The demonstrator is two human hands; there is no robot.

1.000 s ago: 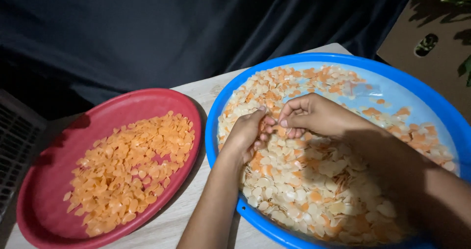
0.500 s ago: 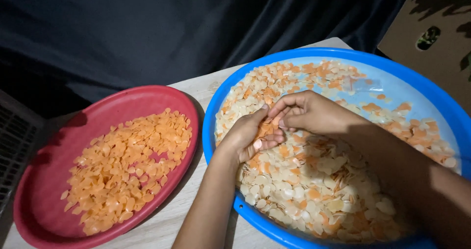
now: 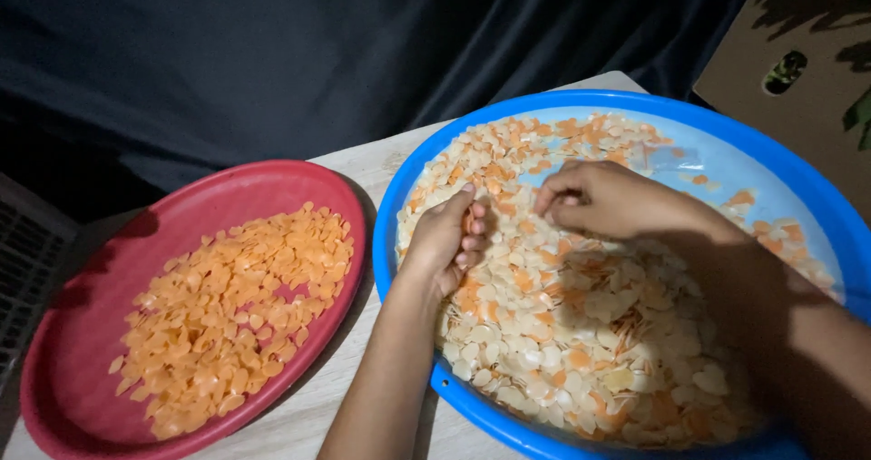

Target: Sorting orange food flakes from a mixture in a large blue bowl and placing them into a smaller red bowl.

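While your left hand (image 3: 446, 242) rests cupped inside the blue basin (image 3: 413, 183), its fingers curled loosely inward over what may be a few collected chips, your right hand (image 3: 606, 199) sits just beside it with its fingers pinched narrow on the pile; whether a chip is actually caught between them I cannot tell. Watch that left hand: it lies close to the basin's near rim, and a loose cup could let orange pieces slip back into the mix, so that you pick them over twice. The basin also overhangs the table (image 3: 363, 165) toward its right edge, so leaning weight on its rim could tip it. The pale and orange chips (image 3: 581, 333) you are working through fill the basin's near half, mixed together, with bare blue floor showing toward the far right. The red tray (image 3: 82, 306) stands touching or nearly touching the basin at the table's left side and holds only orange chips (image 3: 236, 310), heaped toward its middle and well away from both hands.
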